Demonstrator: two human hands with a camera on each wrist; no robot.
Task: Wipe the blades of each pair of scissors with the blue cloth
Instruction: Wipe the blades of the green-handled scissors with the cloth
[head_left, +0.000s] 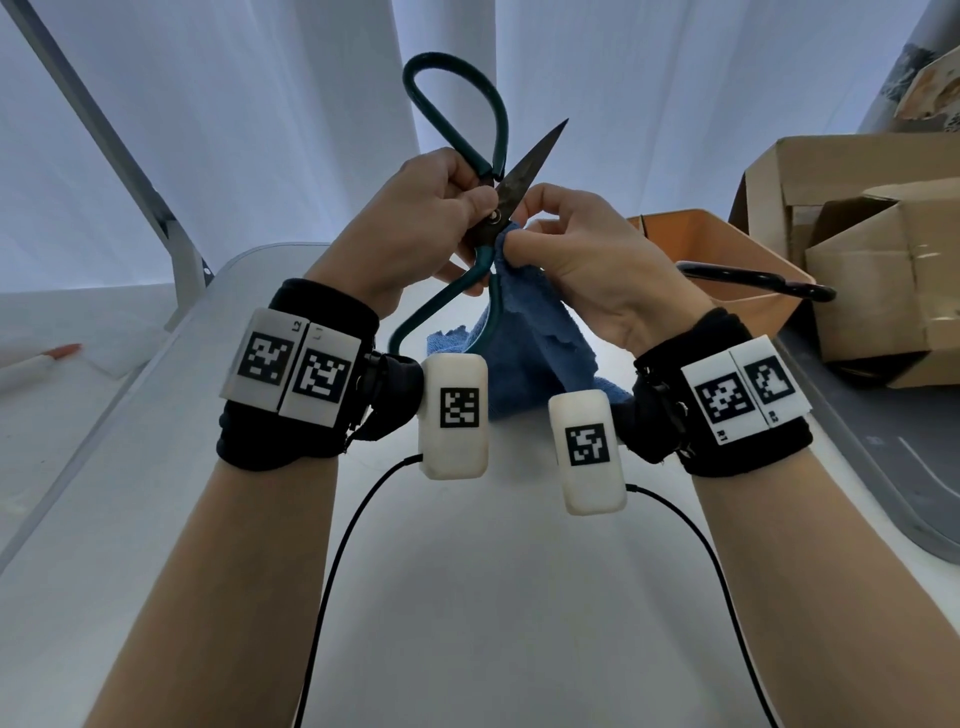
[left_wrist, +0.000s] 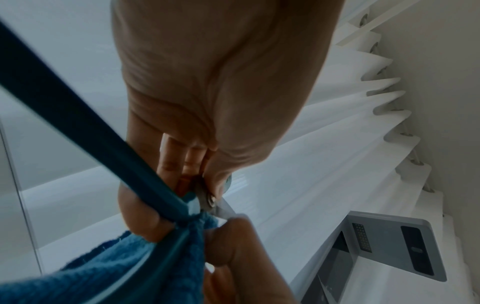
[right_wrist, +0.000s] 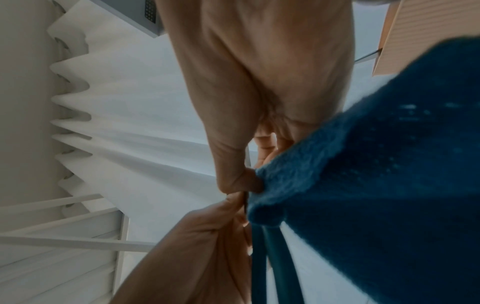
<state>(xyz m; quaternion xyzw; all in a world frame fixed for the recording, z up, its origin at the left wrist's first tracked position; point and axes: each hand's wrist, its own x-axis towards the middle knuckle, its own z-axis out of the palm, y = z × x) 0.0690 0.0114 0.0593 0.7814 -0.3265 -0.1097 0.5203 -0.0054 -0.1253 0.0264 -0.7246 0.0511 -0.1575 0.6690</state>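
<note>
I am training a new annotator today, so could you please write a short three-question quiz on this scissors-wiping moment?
1. True or false: the left hand holds the scissors near the pivot.
2. Multiple choice: the right hand pinches the cloth where? A) at the blade tip B) close to the pivot C) on the upper handle loop
3. Fill in: a second, black-handled pair lies across the rim of the orange ____.

Key: 1 true; 2 B; 3 box.
</note>
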